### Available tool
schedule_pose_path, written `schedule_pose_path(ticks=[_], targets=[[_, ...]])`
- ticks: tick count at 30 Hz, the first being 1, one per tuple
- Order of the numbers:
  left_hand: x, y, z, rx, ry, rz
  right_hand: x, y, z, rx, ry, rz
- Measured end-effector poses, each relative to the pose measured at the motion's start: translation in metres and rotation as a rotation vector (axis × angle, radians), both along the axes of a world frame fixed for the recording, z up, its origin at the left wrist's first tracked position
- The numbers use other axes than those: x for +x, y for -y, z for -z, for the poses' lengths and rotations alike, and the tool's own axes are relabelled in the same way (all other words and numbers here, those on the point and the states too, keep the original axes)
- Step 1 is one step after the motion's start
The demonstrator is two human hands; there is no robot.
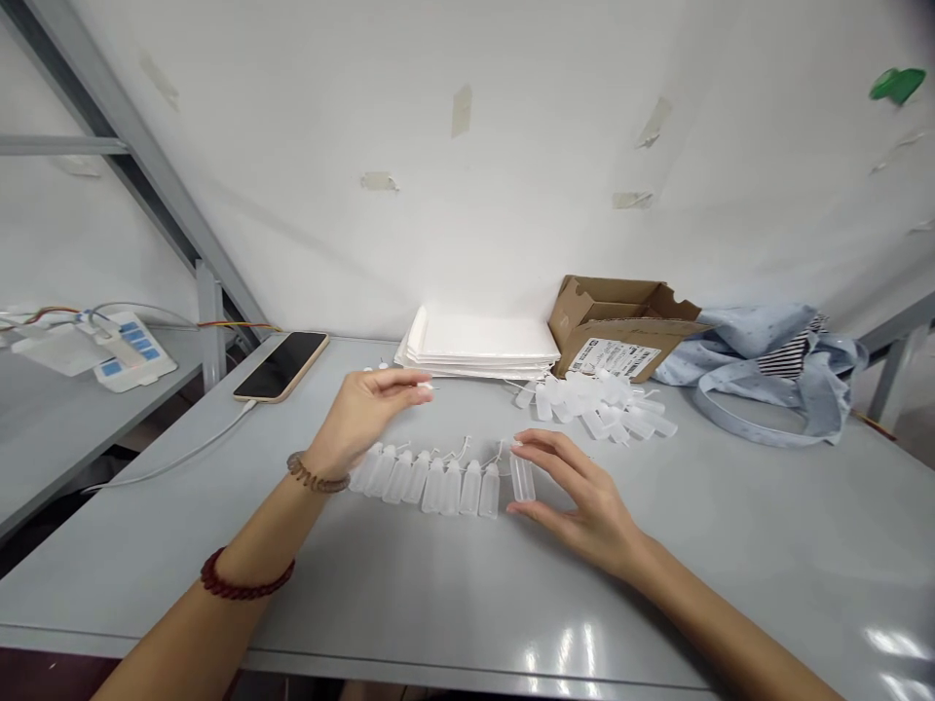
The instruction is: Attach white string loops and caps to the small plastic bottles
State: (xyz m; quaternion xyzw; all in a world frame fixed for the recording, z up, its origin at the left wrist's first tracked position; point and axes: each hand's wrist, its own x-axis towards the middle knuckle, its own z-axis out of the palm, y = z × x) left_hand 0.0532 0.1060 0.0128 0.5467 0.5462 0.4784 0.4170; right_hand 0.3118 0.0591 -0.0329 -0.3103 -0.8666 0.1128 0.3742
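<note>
My left hand (369,404) is raised over the left end of a row of small translucent squeeze bottles (434,482). Its thumb and forefinger pinch a small white cap (427,386) with a thin needle-like tip pointing right. At the right end of the row, my right hand (577,492) grips a single clear squeeze bottle (523,479) between thumb and fingers, upright and apart from the others. Thin white strings or straps show at the necks of several bottles in the row. My left hand partly hides the row's left end.
Behind my right hand lies a heap of similar bottles (599,404). At the wall stand a stack of white envelopes (482,346) and an open cardboard box (620,331), with a blue cloth bag (781,370) to the right. A charging phone (283,365) lies left, near a power strip (135,350).
</note>
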Motion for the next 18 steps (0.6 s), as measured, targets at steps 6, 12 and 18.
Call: schedule_pose_path(ticks=[6,12,18], targets=[[0.037,0.021,0.006,-0.097,0.334,0.205,-0.003,0.004,-0.004,0.037,-0.046,0.032],[0.061,0.038,0.016,-0.21,0.449,0.205,-0.009,0.007,-0.003,0.066,-0.059,-0.003],[0.067,0.043,0.022,-0.274,0.502,0.236,-0.012,0.011,-0.002,0.089,-0.083,-0.018]])
